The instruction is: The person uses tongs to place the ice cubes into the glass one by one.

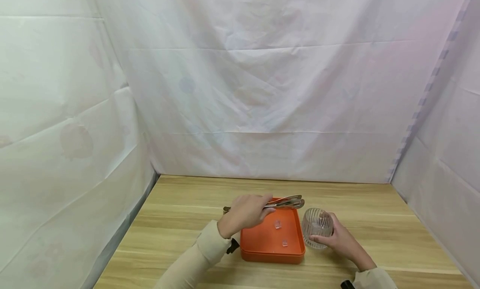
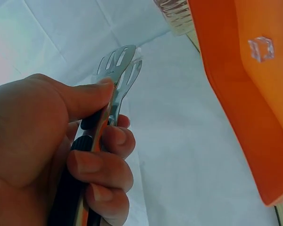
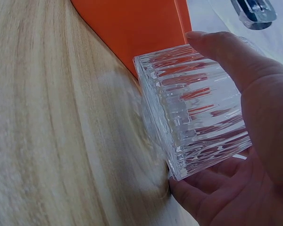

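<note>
My left hand grips metal serving tongs by their dark handle. The slotted heads reach right over the far side of an orange tray, pressed near each other. A bit of something clear shows at the tongs' tips in the left wrist view; I cannot tell whether they pinch a cube. Inside the tray lie a clear cube and a second clear cube. Right of the tray, my right hand holds a ribbed clear glass, thumb and fingers around its side, its base close to the wooden table.
The wooden table carries the tray and glass near its front. White cloth hangs behind the table and along both sides. The glass stands close beside the tray's right wall.
</note>
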### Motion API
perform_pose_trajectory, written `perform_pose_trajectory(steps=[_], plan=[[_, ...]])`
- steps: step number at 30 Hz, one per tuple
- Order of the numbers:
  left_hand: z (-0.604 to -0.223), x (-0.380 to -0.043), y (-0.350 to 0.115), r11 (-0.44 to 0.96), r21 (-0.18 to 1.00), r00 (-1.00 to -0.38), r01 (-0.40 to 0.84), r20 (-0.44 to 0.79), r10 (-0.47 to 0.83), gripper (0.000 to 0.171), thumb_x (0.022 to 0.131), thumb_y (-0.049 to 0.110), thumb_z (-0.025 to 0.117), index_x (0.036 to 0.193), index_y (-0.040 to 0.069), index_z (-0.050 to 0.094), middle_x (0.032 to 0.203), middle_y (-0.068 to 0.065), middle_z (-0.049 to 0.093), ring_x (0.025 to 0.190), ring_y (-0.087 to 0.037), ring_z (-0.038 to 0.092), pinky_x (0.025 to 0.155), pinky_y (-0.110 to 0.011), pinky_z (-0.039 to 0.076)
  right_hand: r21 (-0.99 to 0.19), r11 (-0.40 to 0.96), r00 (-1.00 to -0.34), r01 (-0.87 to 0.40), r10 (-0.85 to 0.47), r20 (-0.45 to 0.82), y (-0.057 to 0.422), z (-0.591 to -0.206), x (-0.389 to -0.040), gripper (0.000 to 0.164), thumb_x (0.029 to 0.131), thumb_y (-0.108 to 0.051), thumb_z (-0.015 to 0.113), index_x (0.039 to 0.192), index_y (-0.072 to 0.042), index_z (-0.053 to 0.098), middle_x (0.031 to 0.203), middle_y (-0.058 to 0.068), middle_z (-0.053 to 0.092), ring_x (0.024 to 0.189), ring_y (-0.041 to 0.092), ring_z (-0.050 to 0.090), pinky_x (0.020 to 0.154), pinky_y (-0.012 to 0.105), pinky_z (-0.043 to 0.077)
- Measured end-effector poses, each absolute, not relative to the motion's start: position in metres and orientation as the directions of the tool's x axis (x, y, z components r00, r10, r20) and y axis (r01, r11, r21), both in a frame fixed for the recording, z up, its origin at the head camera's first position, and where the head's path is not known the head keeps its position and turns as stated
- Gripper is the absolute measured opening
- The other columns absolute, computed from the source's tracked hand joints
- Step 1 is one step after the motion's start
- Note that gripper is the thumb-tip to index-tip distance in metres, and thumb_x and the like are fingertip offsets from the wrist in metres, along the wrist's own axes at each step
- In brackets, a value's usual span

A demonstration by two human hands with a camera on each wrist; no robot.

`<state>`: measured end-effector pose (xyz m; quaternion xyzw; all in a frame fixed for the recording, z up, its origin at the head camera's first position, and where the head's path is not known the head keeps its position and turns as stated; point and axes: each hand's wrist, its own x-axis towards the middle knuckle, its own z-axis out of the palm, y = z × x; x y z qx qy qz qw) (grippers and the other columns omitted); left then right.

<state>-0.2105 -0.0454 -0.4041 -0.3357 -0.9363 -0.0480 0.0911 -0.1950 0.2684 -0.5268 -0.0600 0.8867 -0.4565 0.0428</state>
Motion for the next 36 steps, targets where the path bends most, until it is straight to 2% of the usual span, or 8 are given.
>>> perform_pose_trajectory(steps=[7,18,26,32,36], plan=[[-0.403,-0.212,-0.037,0.741,0.017,-0.718,0.671,0.264,0.644,0.029,0.094,0.047,0.048,0.082,0.022,0.042,0.054,0.01,0.038,0.043,-0.006,0.034,0.04,-0.022,0.023,-0.815,0.576,-0.989,-0.069,-0.145,-0.018,0.269,-0.528,-0.195,0.09,0.071,-0.037,0.081,0.137,-0.009,0.027,0.123,0.021,0.052,0.098,0.026,0.059,0.078,0.036,0.049],[-0.403,-0.212,-0.021,0.734,0.02,-0.713,0.678,0.257,0.652,0.027,0.095,0.046,0.048,0.084,0.022,0.043,0.054,0.01,0.04,0.043,-0.006,0.035,0.039,-0.021,0.023,-0.806,0.587,-0.989,-0.072,-0.147,-0.019,0.269,-0.526,-0.195,0.09,0.071,-0.039,0.08,0.137,-0.01,0.028,0.123,0.019,0.053,0.101,0.026,0.058,0.08,0.039,0.048],[-0.405,-0.211,-0.009,0.728,0.03,-0.715,0.685,0.219,0.664,0.022,0.094,0.046,0.049,0.093,0.024,0.05,0.062,0.015,0.047,0.047,-0.003,0.04,0.043,-0.019,0.028,-0.818,0.572,-0.987,-0.054,-0.154,-0.043,0.269,-0.526,-0.196,0.089,0.071,-0.037,0.08,0.137,-0.01,0.027,0.121,0.02,0.054,0.101,0.026,0.058,0.079,0.039,0.049],[-0.406,-0.209,0.0,0.729,0.016,-0.72,0.684,0.178,0.671,0.025,0.094,0.048,0.046,0.1,0.024,0.051,0.054,0.017,0.043,0.042,-0.003,0.039,0.04,-0.02,0.029,-0.837,0.542,-0.985,-0.076,-0.169,-0.02,0.27,-0.526,-0.195,0.084,0.071,-0.035,0.08,0.134,-0.012,0.03,0.121,0.02,0.054,0.102,0.026,0.058,0.079,0.037,0.049],[-0.407,-0.208,0.005,0.729,-0.014,-0.717,0.684,0.172,0.676,0.028,0.093,0.051,0.047,0.105,0.026,0.051,0.055,0.015,0.043,0.041,-0.005,0.039,0.038,-0.021,0.028,-0.838,0.537,-0.984,-0.102,-0.178,0.006,0.271,-0.528,-0.195,0.084,0.071,-0.035,0.081,0.134,-0.013,0.03,0.121,0.016,0.055,0.102,0.023,0.058,0.078,0.033,0.048]])
